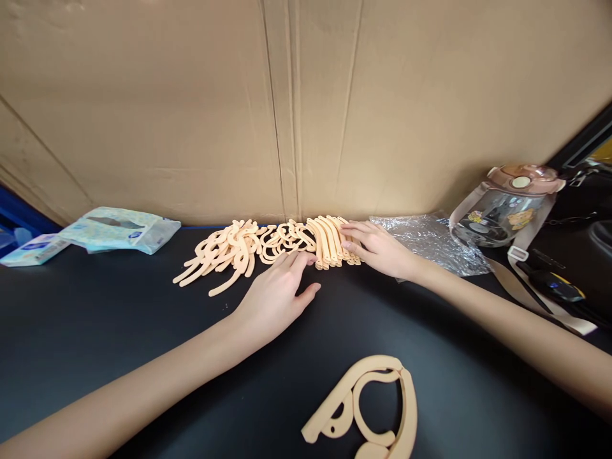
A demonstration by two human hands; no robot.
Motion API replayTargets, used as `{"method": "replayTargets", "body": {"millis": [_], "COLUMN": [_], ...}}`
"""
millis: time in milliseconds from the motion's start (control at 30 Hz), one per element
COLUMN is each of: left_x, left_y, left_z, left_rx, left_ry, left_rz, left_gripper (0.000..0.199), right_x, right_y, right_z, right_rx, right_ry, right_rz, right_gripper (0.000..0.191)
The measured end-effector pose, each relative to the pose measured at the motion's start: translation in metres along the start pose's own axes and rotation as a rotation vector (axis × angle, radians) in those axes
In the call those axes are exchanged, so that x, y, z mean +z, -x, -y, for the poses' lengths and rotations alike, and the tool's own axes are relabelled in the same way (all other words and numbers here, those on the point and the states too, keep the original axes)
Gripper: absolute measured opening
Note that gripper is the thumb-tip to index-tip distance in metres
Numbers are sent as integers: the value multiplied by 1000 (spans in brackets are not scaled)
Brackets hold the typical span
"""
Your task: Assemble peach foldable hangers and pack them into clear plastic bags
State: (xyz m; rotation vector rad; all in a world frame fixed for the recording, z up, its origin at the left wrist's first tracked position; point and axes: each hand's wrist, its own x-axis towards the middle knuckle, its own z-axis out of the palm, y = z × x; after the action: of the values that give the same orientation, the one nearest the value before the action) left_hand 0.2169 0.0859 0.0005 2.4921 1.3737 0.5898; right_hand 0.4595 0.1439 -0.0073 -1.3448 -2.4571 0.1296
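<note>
Beige curved plastic hanger arms (327, 241) stand side by side in a neat row at the back of the table. My right hand (375, 245) rests against the right side of this row, fingers stretched out. At its front left corner is my left hand (282, 287), fingertips by the row and thumb held apart. Hooked beige pieces (272, 245) lie just behind the left hand. Left of them is a loose heap of slimmer curved pieces (229, 245). Close to me lies a folded beige hanger (406, 408), cut off by the lower edge.
A clear plastic wrapper (440, 245) lies right of the row, beside a transparent bottle (502, 213) with a strap. A black device (557, 285) sits near the strap. Tissue packs (119, 226) are at the left. A cardboard wall (191, 115) backs the black table (119, 306).
</note>
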Motion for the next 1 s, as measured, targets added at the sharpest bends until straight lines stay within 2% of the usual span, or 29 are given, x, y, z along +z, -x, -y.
{"method": "replayTargets", "body": {"millis": [133,233,300,333,400,467,500,600,667,733,800,867,933,1000], "left_x": [-11,-15,-14,-13,-9,-4,-2,2,2,2,-1,-4,-7,-11], "left_y": [21,42,55,60,66,68,67,65,64,62,60,56,52,50], "left_z": [-11,-20,-24,-24,-20,-14,-11,-5,-4,-5,-7,-7,-6,-5], "left_rx": [51,142,210,235,260,245,231,155,49,-101,-270,-415,-507,-529], "left_ry": [38,86,120,132,148,157,162,210,301,486,761,1001,1095,1069], "left_rz": [119,295,378,395,378,322,290,187,126,87,78,95,112,109], "left_gripper": [27,47,62,62,40,15,11,16,19,16,10,23,29,28], "right_x": [-10,-27,-36,-38,-36,-26,-20,-3,1,2,1,0,-1,-2], "right_y": [5,22,38,46,63,75,79,82,81,78,76,74,72,69], "right_z": [10,33,54,65,82,93,96,99,101,103,105,104,99,92], "right_rx": [-49,-138,-205,-242,-251,-223,-177,20,107,146,194,241,258,231], "right_ry": [-63,-174,-261,-306,-297,-287,-297,-381,-446,-515,-607,-711,-780,-734], "right_rz": [-88,-122,44,157,291,321,305,240,224,196,139,98,83,63], "right_gripper": [45,30,25,23,27,31,28,17,15,16,18,22,25,24]}}
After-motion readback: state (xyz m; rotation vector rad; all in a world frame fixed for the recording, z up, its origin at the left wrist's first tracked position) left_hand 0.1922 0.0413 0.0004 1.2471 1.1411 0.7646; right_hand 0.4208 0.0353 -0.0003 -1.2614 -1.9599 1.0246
